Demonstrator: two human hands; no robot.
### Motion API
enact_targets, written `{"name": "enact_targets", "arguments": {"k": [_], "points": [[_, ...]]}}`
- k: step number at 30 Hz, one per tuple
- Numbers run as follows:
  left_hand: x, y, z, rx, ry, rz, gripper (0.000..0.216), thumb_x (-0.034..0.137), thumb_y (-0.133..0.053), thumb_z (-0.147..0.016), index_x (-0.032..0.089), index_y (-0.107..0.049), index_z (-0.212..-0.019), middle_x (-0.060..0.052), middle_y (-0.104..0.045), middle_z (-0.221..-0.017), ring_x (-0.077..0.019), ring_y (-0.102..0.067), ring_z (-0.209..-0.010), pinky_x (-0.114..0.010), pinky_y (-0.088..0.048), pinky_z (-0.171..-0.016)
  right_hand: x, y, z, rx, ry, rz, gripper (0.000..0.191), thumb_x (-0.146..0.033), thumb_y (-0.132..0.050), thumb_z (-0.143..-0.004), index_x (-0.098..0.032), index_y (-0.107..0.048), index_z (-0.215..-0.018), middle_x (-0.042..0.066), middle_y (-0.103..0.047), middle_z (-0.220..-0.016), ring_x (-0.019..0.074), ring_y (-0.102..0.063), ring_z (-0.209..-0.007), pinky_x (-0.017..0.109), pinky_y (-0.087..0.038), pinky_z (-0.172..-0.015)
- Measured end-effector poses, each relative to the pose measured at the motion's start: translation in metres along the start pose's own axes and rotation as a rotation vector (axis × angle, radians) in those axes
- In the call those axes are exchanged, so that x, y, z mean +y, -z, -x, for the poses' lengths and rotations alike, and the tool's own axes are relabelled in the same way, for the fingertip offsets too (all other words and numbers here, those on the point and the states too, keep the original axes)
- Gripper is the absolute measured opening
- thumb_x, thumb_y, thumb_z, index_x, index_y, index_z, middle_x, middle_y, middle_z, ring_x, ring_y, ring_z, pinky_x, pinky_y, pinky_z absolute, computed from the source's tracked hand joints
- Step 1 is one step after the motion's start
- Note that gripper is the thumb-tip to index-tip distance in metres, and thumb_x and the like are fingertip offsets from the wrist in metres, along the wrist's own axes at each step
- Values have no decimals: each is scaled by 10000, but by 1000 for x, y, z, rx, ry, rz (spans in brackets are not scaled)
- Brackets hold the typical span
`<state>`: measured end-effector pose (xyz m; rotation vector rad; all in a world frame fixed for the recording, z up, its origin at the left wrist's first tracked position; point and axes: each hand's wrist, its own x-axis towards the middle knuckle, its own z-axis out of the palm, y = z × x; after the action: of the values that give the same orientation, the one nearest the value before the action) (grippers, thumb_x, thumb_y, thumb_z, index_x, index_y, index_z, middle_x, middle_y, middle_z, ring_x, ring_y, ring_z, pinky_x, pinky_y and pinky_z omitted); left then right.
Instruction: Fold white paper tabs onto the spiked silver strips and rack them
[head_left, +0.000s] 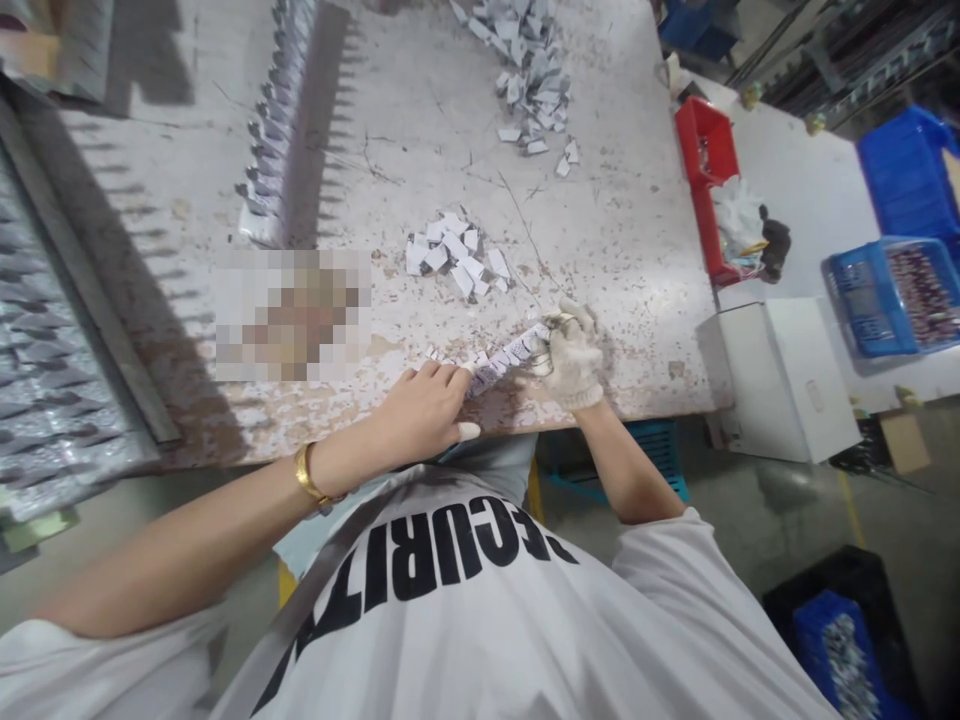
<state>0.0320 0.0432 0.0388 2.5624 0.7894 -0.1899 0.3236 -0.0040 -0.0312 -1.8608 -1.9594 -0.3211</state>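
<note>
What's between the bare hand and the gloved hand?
In the head view, a strip of white paper spans the gap, touching both the bare left hand and the gloved right hand.

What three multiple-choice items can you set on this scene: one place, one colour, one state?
1. Where is the red bin relative to the table? A) beneath it B) at its right edge C) at its left edge
2. What colour is the glove on the right hand? A) blue B) red C) white
3. What state is the left hand in? A) gloved B) bare C) in a pocket

1 B: the bin sits against the right edge.
2 C: the knit shows white.
3 B: skin shows, with a gold bangle at the wrist.
</note>
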Motion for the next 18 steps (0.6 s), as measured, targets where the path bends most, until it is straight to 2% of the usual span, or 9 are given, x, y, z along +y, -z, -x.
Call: {"name": "enact_targets", "arguments": {"k": [2, 5, 11, 15, 18], "points": [[0, 0, -1, -68, 22, 7, 426, 402, -705, -999, 112, -601, -1293, -224, -714, -1305, -395, -664, -1223, -487, -549, -976, 1, -4, 0, 12, 58, 43, 222, -374, -536, -1041, -253, -671, -913, 103, -759, -1290, 307, -584, -1428, 621, -352, -1312], [-1, -3, -4, -132, 39, 11, 433, 360, -655, -1029, 85, -577, -1355, -229, -699, -1317, -389, -669, -1233, -491, -548, -1010, 1, -6, -1, -30, 65, 92, 183, -364, -545, -1039, -291, -667, -924, 88, -754, -1305, 326, -572, -1451, 641, -343, -1326], [-3, -9, -8, -147, 15, 24, 370, 268, -633, -1015, 77, -575, -1327, -217, -688, -1259, -375, -676, -1208, -461, -568, -982, 4, -15, -2, -70, 48, 85, 187, -369, -547, -1020, -291, -670, -903, 84, -758, -1317, 372, -539, -1487, 717, -274, -1342], [-2, -10, -8, -149, 14, 1, 348, 139, -568, -982, 70, -576, -1323, -219, -676, -1269, -378, -670, -1190, -467, -578, -944, 5, -15, -2, -111, 15, 39, 154, -358, -579, -996, -300, -676, -891, 68, -754, -1306, 382, -512, -1513, 761, -218, -1345], [-3, -9, -3, -150, 21, -18, 395, 49, -525, -935, 79, -586, -1323, -218, -679, -1265, -367, -669, -1194, -451, -574, -926, -2, -12, -4, -80, -4, -13, 190, -383, -582, -1010, -300, -662, -860, 60, -745, -1303, 367, -477, -1542, 749, -197, -1353]]}}
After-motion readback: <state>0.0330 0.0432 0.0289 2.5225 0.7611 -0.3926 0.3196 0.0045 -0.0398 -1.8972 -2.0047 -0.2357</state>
